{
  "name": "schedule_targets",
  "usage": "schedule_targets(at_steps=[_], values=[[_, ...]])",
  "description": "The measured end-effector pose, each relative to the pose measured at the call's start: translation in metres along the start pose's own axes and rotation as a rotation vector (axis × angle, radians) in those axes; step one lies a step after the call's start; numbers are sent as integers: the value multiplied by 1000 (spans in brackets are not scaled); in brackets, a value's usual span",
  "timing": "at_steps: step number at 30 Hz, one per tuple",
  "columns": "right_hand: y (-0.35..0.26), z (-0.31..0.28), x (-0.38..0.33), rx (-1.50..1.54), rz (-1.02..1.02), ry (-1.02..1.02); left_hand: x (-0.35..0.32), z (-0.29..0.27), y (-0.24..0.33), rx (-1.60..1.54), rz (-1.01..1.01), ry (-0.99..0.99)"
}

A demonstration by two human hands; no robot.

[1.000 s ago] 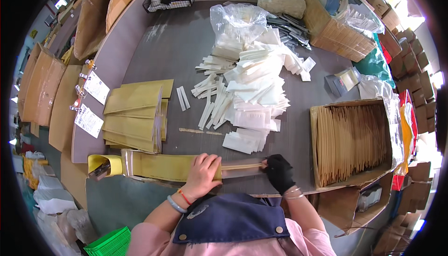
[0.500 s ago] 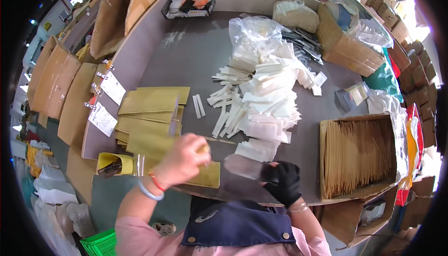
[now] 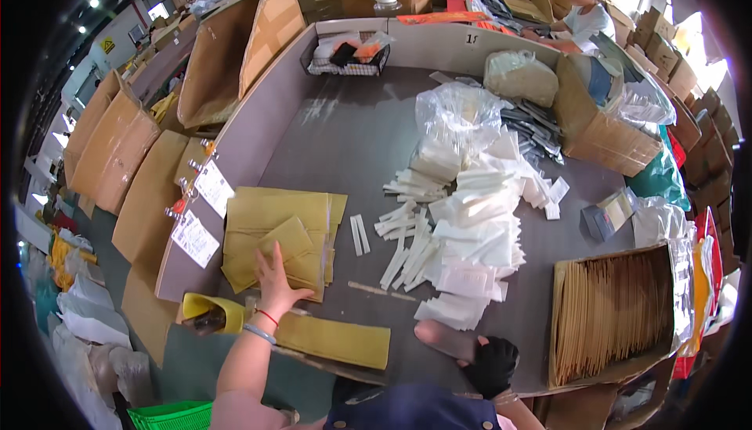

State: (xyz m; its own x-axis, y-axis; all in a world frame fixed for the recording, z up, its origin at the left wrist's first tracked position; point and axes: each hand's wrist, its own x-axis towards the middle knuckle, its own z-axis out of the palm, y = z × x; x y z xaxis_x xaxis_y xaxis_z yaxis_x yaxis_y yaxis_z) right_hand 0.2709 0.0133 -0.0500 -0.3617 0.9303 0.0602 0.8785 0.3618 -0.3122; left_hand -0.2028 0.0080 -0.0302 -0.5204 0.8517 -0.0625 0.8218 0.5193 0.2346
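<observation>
My left hand (image 3: 274, 280) is open, fingers spread over the front of a stack of flat yellow-brown paper pieces (image 3: 243, 222). A smaller paper piece (image 3: 286, 240) lies askew on top, at my fingertips. My right hand (image 3: 492, 367), in a black glove with bare fingertips, is closed on a flat tool with a rounded end (image 3: 440, 339); its exact kind is unclear. Between the hands, along the table's front edge, lies a long yellow-brown paper piece (image 3: 345, 341). White folded slips (image 3: 470, 261) spread in a long heap beyond the tool. Two white strips (image 3: 359, 234) lie apart beside the stack.
At the right stands a carton packed with brown sheets on edge (image 3: 558, 324). A yellow container (image 3: 235, 314) sits at the left front corner. Low grey walls (image 3: 262, 117) border the table; a wire basket (image 3: 384, 62) stands far left. Another person (image 3: 587, 23) is at the back right.
My left hand has moved forward from the front edge onto the paper stack and its fingers have spread. A smaller piece now lies askew there. The view has tilted up, showing more background.
</observation>
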Motion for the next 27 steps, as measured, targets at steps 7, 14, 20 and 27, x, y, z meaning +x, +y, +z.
schedule_targets(at_steps=[7, 14, 20, 27], values=[[-1, -4, 2, -72, -67, -25, 138, 27, 59, -122, 117, 120], [6, 8, -7, -4, -112, 59, 198, 0, 132, -460, 501, 420], [-3, -10, 5, 23, 40, -157, 37, 12, 128, -596, 584, -77], [-8, -55, 7, 106, -137, 114, -80, -5, 100, -554, 401, -119]])
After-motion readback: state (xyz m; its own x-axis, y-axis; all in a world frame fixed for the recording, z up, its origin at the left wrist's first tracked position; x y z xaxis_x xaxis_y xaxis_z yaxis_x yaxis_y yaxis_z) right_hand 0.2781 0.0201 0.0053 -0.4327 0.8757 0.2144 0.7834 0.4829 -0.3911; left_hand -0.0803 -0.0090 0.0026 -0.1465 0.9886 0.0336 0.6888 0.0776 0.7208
